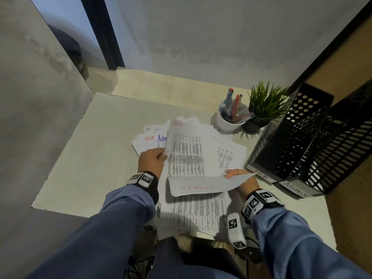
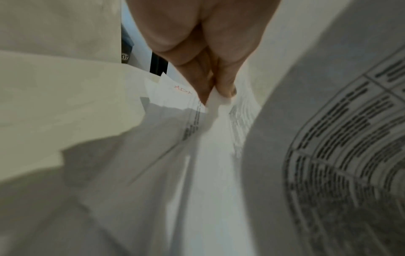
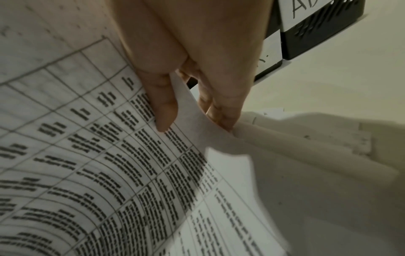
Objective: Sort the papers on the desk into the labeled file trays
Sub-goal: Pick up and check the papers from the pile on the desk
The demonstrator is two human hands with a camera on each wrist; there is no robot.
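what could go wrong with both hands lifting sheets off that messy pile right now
1. The left hand pinches its sheet only at an edge, so it may slip or crease.
2. The right hand holds a curled sheet marked ADMIN beside the HR tray; it could be filed there instead of the ADMIN tray.
3. Lifting could drag the loose pile, which seems to overhang the near desk edge.

printed table text (image 1: 187, 156) blurred, HR tray (image 1: 281, 150) label partly hidden

Black perforated file trays (image 1: 298, 137); white papers (image 1: 187, 156), red lettering.
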